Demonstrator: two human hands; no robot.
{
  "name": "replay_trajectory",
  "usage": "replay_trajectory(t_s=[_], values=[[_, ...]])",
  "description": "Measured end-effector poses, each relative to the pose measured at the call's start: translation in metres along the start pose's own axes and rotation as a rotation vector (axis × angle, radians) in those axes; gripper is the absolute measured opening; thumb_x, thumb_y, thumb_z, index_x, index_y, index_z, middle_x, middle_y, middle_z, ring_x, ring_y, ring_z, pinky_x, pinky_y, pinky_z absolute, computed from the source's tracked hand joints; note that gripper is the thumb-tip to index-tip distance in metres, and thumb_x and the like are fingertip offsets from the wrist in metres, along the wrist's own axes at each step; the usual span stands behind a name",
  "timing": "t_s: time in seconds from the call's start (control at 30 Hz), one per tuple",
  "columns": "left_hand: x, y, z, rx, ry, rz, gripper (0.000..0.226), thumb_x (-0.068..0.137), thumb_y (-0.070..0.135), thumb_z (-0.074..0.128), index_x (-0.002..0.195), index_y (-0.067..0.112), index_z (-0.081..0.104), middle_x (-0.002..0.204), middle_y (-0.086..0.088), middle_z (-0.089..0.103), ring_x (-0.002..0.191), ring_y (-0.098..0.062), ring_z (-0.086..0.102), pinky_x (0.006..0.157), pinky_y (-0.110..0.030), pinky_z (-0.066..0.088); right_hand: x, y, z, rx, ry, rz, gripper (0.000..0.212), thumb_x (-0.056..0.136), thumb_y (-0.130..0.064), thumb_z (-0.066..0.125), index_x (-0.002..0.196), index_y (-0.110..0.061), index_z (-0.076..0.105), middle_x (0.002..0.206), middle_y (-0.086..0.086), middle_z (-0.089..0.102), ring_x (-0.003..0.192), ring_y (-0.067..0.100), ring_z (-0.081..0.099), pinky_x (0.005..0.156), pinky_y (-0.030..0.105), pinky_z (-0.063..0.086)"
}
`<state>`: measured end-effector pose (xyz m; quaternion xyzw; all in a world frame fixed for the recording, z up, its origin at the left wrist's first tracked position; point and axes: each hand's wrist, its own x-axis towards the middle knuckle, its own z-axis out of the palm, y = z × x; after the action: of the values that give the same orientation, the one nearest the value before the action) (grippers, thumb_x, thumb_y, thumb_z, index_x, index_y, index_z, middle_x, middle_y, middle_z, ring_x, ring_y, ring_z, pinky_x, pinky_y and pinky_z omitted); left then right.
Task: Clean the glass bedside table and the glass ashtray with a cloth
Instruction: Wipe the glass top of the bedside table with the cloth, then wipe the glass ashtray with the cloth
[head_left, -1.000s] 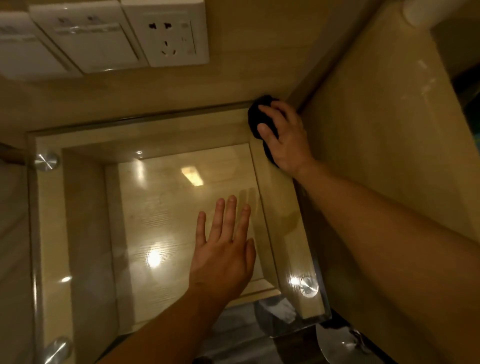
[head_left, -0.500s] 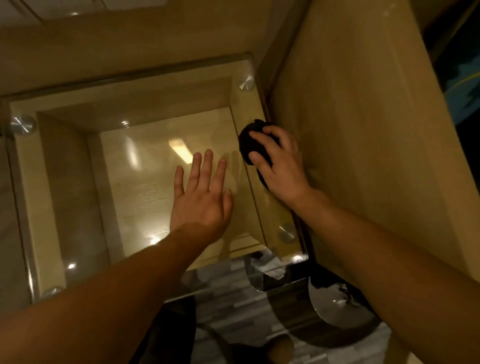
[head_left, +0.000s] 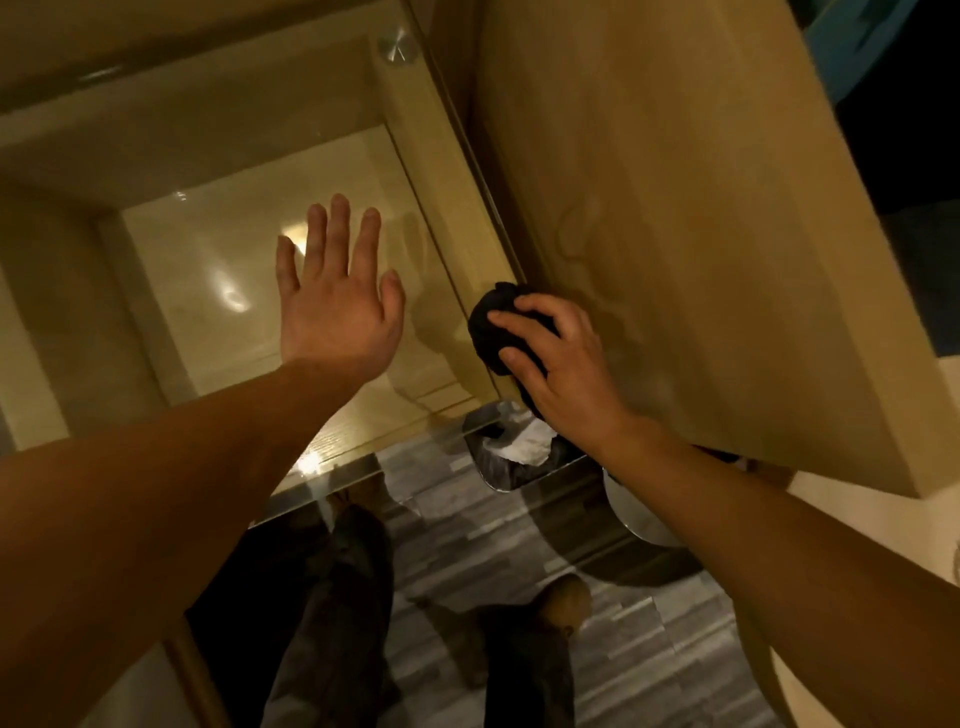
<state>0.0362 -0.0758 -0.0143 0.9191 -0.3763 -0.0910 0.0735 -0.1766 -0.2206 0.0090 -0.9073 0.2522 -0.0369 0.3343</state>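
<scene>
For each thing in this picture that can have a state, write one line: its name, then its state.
left hand: open, flat on the glass
right hand: closed on the cloth
black cloth: bunched, pressed at the table's right edge
glass tabletop: glossy, showing light reflections
waste bin: open, crumpled paper inside

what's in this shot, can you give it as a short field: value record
surface: glass bedside table, clear top over a wooden frame
left hand: left hand flat, fingers spread, over the glass
right hand: right hand pressing a black cloth at the right edge of the glass
beside table: wooden panel on the right
below: bin with white paper, on a grey striped floor
ashtray: not visible
</scene>
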Motion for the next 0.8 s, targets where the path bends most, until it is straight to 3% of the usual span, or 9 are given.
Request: replay_trajectory(t_s=[0.2, 0.37, 0.43, 0.53, 0.6, 0.67, 0.73, 0.8], values=[[0.001, -0.002, 0.002, -0.024, 0.008, 0.005, 0.065, 0.107, 0.05, 0.02, 0.166, 0.027, 0.01, 0.177, -0.007, 0.003, 0.163, -0.025, -0.002, 0.129, -0.054, -0.003, -0.048, 0.002, -0.007, 0.02, -0.018, 0.03, 0.037, 0.099, -0.012, 0.065, 0.135, -0.015, 0.067, 0.137, 0.016, 0.056, 0.129, 0.038, 0.05, 0.106, 0.054, 0.046], [0.0, -0.006, -0.007, -0.174, 0.006, 0.017, 0.063, 0.106, 0.047, 0.033, 0.164, 0.023, 0.027, 0.175, -0.01, 0.014, 0.162, -0.027, 0.005, 0.129, -0.054, 0.0, -0.069, -0.001, -0.03, 0.052, -0.134, 0.065, 0.035, 0.098, -0.002, 0.064, 0.132, -0.009, 0.069, 0.135, 0.017, 0.057, 0.127, 0.032, 0.052, 0.107, 0.021, 0.037], [-0.006, -0.004, -0.024, -0.374, 0.009, -0.045, 0.062, 0.103, 0.042, 0.042, 0.158, 0.015, 0.041, 0.172, -0.011, 0.025, 0.161, -0.028, 0.014, 0.129, -0.054, 0.006, -0.072, -0.004, -0.046, 0.154, -0.265, 0.131, 0.033, 0.102, -0.005, 0.06, 0.133, -0.01, 0.069, 0.132, 0.011, 0.057, 0.124, 0.023, 0.054, 0.105, 0.022, 0.04], [-0.04, 0.013, -0.061, -0.546, 0.044, -0.043, 0.056, 0.097, 0.034, 0.052, 0.149, 0.012, 0.052, 0.162, -0.01, 0.044, 0.151, -0.027, 0.037, 0.122, -0.054, 0.032, -0.09, -0.009, -0.075, 0.419, -0.461, 0.312, 0.031, 0.105, -0.017, 0.056, 0.134, -0.021, 0.068, 0.127, -0.006, 0.062, 0.12, 0.007, 0.058, 0.102, 0.02, 0.043], [-0.08, 0.039, -0.085, -0.671, -0.087, -0.034, 0.052, 0.095, 0.038, 0.054, 0.144, 0.022, 0.055, 0.149, 0.002, 0.057, 0.136, -0.019, 0.053, 0.106, -0.053, 0.049, -0.113, -0.016, -0.092, 0.646, -0.438, 0.432, 0.029, 0.106, -0.023, 0.056, 0.13, -0.029, 0.07, 0.127, -0.013, 0.069, 0.122, 0.001, 0.061, 0.103, 0.018, 0.046], [-0.123, 0.077, -0.108, -0.868, -0.329, -0.065, 0.049, 0.092, 0.052, 0.054, 0.137, 0.033, 0.06, 0.134, 0.015, 0.067, 0.123, -0.01, 0.062, 0.097, -0.046, 0.055, -0.143, -0.025, -0.107, 0.862, -0.307, 0.533, 0.028, 0.105, -0.025, 0.057, 0.126, -0.034, 0.072, 0.124, -0.012, 0.073, 0.121, 0.004, 0.065, 0.101, 0.022, 0.051], [-0.158, 0.126, -0.125, -1.064, -0.551, -0.168, 0.051, 0.085, 0.065, 0.057, 0.128, 0.041, 0.067, 0.123, 0.014, 0.072, 0.116, -0.011, 0.069, 0.094, -0.042, 0.056, -0.177, -0.032, -0.121, 0.984, -0.18, 0.596, 0.026, 0.104, -0.028, 0.06, 0.124, -0.039, 0.072, 0.123, -0.01, 0.074, 0.119, 0.011, 0.067, 0.1, 0.029, 0.054], [-0.183, 0.17, -0.132, -1.221, -0.797, -0.357, 0.052, 0.074, 0.074, 0.064, 0.116, 0.045, 0.073, 0.117, 0.006, 0.076, 0.107, -0.019, 0.075, 0.085, -0.042, 0.061, -0.21, -0.035, -0.134, 0.965, -0.091, 0.592, 0.025, 0.101, -0.031, 0.064, 0.123, -0.044, 0.07, 0.122, -0.014, 0.073, 0.115, 0.009, 0.069, 0.095, 0.025, 0.055]])
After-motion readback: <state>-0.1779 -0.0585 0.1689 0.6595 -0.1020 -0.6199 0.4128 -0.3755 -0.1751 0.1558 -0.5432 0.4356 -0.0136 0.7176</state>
